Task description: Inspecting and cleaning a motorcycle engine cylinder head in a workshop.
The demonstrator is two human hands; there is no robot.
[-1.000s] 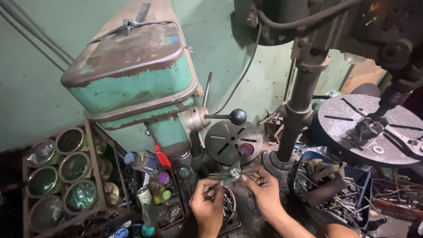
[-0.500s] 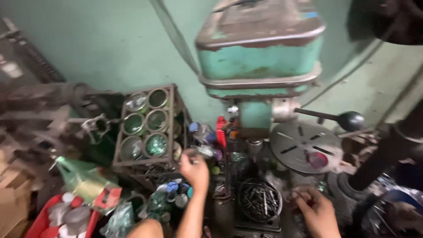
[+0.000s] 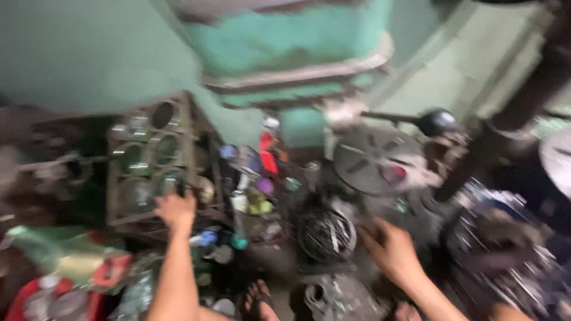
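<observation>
The whole view is smearing with motion, so fine detail is hard to read. At lower left of centre, the left hand is reaching up along an outstretched forearm to the lower right corner of a compartmented crate, a rack of cells holding round green-tinted jars. The hand is touching or sitting just against that corner cell; its fingers look curled, but the blur is hiding whether they are gripping anything, so I cannot tell if it is closed on something. The crate is standing tilted against the clutter at middle left, which is probably why the jars are facing the camera with their mouths open to easy reach.

At lower right of centre, the right hand is resting low among the parts, just right of a round tin of metal bits. Its fingers appear loosely bent and spread, with nothing clearly held; again the blur is preventing a firm reading.

Above both hands, a green drill press is filling the top middle of the frame, its round slotted work table sitting at centre right and a feed lever with a black ball knob sticking out to the right. Small coloured bottles and caps are crowding the base of the column between crate and tin. A sandalled foot is showing at the bottom centre.
</observation>
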